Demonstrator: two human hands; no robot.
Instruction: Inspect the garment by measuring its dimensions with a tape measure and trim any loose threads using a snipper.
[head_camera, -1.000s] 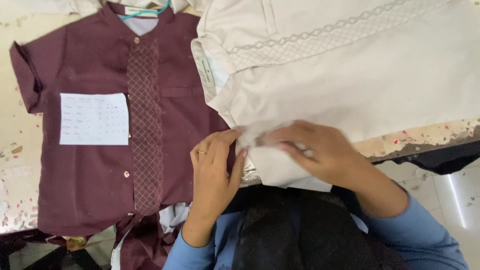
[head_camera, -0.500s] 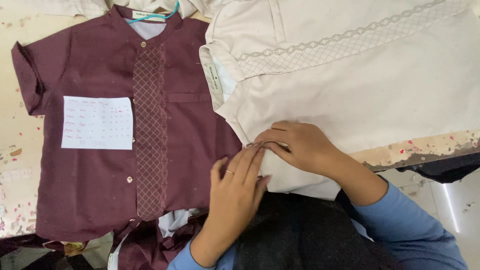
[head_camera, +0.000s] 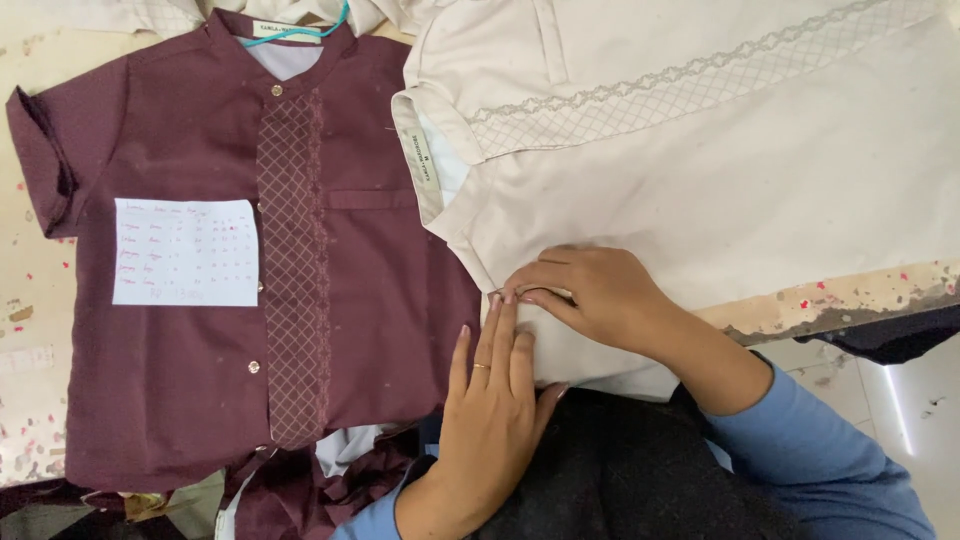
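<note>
A maroon short-sleeved shirt with a lattice-stitched front panel (head_camera: 250, 270) lies flat on the speckled cream worktable (head_camera: 30, 330), a white paper sheet of handwritten rows (head_camera: 185, 252) resting on its chest; a teal plastic hanger (head_camera: 300, 30) sits in its collar; nothing lies over the hands. The cream collared shirt with a diamond-pattern embroidered band (head_camera: 720, 160) lies beside it, overlapping its edge, its lower sleeve hanging off the table's rim; the left hand (head_camera: 495, 410) presses flat there, fingers together; the right hand (head_camera: 595, 295) pinches the sleeve's fold, fingertips touching the left's.
</note>
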